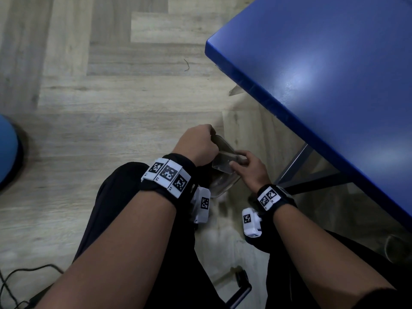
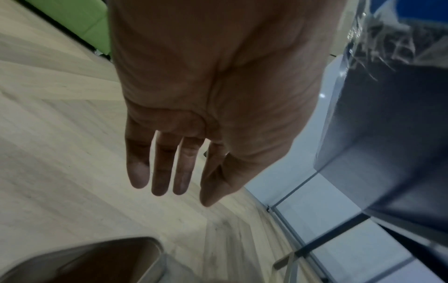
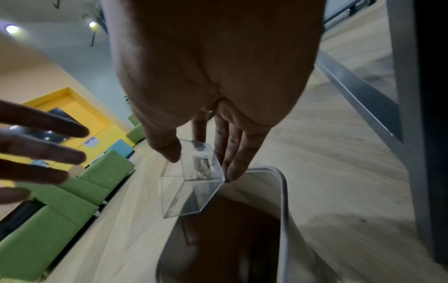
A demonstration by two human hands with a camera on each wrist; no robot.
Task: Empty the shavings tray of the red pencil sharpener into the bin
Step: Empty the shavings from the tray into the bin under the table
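Note:
A clear plastic shavings tray (image 3: 191, 181) hangs tipped over the open bin (image 3: 283, 191), with a few grey smears on its walls. My right hand (image 3: 201, 164) pinches it between thumb and fingers. In the head view the tray (image 1: 223, 162) sits above the pale bin (image 1: 225, 189) on the floor between my knees, held by my right hand (image 1: 239, 159). My left hand (image 1: 209, 134) hovers just left of the tray, holding nothing. Its fingers (image 2: 160, 172) are straight and slightly spread. The red sharpener itself is not in view.
A blue table (image 1: 323, 74) overhangs on the right, its metal legs (image 1: 296, 161) close beside the bin. A blue round object (image 1: 6, 152) lies at far left and a cable (image 1: 22, 275) at bottom left. Green sofas (image 3: 72, 191) stand further off.

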